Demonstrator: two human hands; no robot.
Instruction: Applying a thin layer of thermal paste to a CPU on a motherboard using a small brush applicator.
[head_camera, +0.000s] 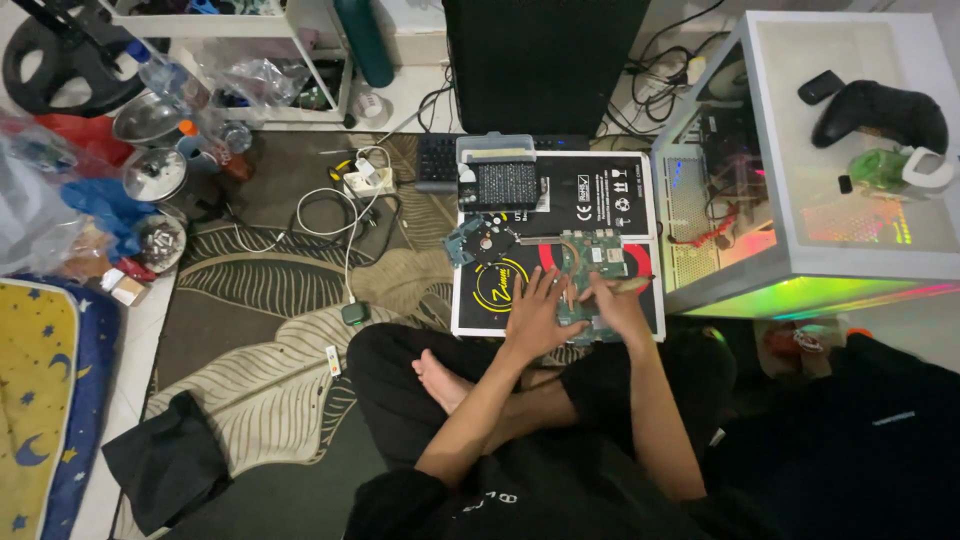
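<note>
Sitting: cross-legged on the rug, circuit board (592, 262) on a black mat (560, 215) just ahead of the knees, likely to spare the rug.
Left hand (535, 312): flat, fingers spread, pressing the board's near-left edge, steadying it.
Right hand (612, 300): closed on a thin tool (632, 284) lying across the board's near-right part.
PC case (800, 160): right of board, side open, lit.
Keyboard (440, 158): beyond the board.

Game controller (880, 112) — lit computer case (790, 200)

Left hand (537, 315) flat on a circuit board (592, 258); right hand (612, 300) grips perhaps a brush (632, 285).
</note>
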